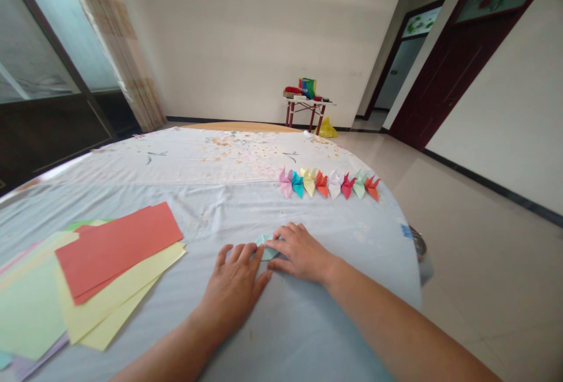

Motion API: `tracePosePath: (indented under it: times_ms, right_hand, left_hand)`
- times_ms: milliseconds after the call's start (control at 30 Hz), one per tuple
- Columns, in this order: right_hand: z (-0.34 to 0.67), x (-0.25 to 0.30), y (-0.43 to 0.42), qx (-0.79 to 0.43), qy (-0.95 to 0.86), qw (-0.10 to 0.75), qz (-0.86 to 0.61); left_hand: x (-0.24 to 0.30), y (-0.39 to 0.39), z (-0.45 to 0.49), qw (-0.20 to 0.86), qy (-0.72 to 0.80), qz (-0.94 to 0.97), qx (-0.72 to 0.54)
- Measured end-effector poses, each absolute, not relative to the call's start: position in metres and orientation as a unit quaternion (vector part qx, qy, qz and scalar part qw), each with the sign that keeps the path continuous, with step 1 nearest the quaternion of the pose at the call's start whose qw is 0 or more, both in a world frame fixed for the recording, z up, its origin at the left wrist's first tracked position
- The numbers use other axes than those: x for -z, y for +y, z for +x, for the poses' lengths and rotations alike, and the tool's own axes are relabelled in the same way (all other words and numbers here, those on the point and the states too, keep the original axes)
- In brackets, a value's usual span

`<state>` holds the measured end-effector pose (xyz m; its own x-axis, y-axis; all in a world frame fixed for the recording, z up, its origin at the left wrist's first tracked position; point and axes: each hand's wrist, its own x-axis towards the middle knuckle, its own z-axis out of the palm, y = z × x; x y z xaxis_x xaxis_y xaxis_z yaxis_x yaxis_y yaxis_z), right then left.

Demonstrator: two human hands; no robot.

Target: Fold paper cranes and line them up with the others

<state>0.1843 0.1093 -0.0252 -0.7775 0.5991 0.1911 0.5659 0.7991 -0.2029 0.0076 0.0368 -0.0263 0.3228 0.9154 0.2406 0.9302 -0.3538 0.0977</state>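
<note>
A small folded piece of light blue paper (265, 248) lies on the cloth-covered round table (211, 194), mostly hidden under my fingers. My left hand (235, 285) rests flat on the cloth, fingers stretched out and touching the paper's left side. My right hand (297, 253) lies over the paper's right side, fingers pressed down on it. Beyond my hands stands a row of several folded paper cranes (328, 183) in pink, blue, yellow, orange, white, red and green.
A loose stack of coloured sheets (88, 276), red on top of yellow and green, lies at the left. The table edge curves away at the right, with tiled floor beyond. A small red-legged table (307, 106) with items stands by the far wall.
</note>
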Motion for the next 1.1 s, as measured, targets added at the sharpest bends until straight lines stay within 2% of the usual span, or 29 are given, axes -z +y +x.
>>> tracePosePath:
  times_ms: [200, 700, 1100]
  right_hand:
    - [0.184, 0.027, 0.106, -0.032, -0.934, 0.120, -0.335]
    - [0.185, 0.028, 0.109, -0.093, -0.922, 0.165, -0.339]
    - [0.174, 0.032, 0.106, -0.023, -0.915, 0.127, -0.382]
  left_hand:
    - [0.024, 0.034, 0.011, 0.058, -0.579, -0.805, 0.116]
    - [0.023, 0.035, 0.015, 0.045, -0.594, -0.797, 0.100]
    - [0.029, 0.033, 0.013, 0.057, -0.597, -0.794, 0.101]
